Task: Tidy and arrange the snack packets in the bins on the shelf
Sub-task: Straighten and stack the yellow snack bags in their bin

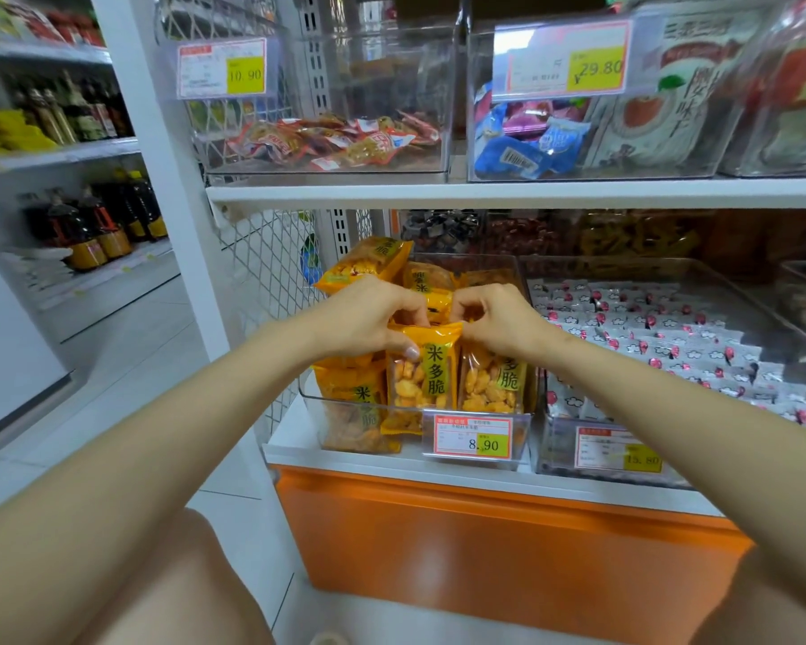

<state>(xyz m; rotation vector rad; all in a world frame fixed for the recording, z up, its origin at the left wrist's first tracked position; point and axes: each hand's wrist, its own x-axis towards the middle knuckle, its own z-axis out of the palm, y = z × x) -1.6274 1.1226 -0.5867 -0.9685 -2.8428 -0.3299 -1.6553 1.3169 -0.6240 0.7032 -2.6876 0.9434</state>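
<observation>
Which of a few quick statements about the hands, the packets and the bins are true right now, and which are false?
1. The left hand and right hand both pinch the tops of upright orange packets in the lower-left clear bin. True.
2. That bin's price tag reads 29.80. False: it reads 8.90.
3. The bin to its right holds white packets with red marks, laid in rows. True.
4. The upper-left bin is packed to the brim. False: only a shallow layer of red-and-orange packets lies at its bottom.
</observation>
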